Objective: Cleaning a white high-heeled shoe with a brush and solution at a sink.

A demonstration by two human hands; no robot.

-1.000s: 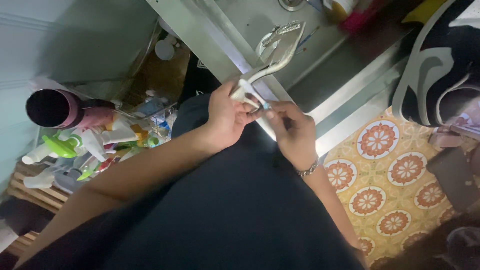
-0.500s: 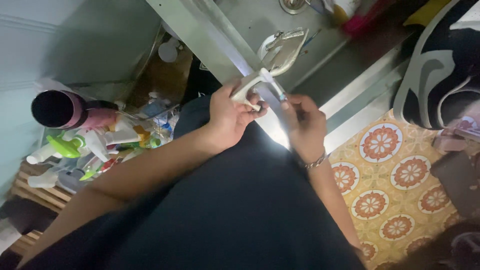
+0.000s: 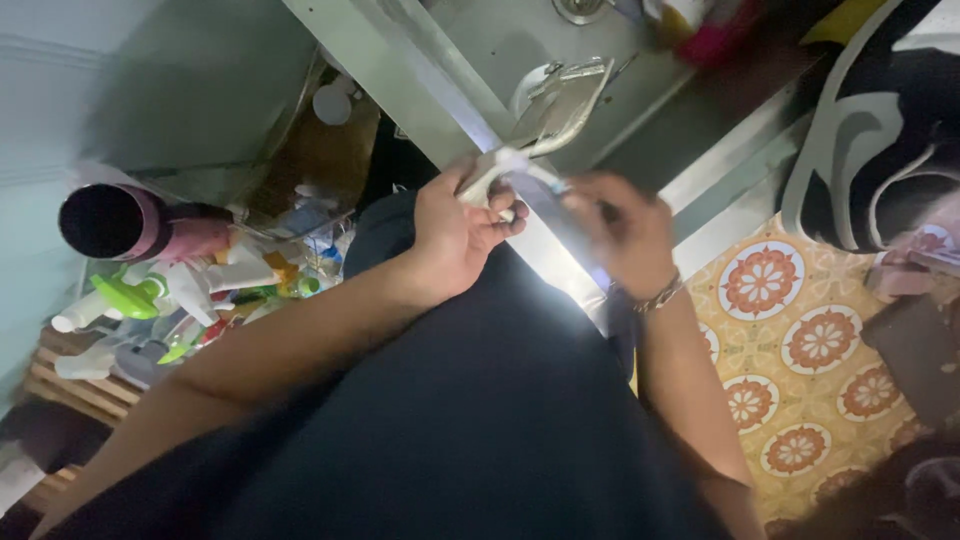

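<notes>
Gripping a pale high-heeled shoe (image 3: pixel 540 125) by its heel over the steel sink (image 3: pixel 480 50), the left hand (image 3: pixel 455 235) stays closed while the blurred right hand (image 3: pixel 625 235), now shifted toward three o'clock, pinches a thin brush (image 3: pixel 545 178).

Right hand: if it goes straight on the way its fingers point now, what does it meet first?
Probably the pale heel of the high-heeled shoe held in the left hand; the right hand is blurred, so depth is uncertain.

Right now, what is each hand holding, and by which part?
Left hand holds a pale shoe by its heel; right hand pinches a small brush, blurred.
</notes>
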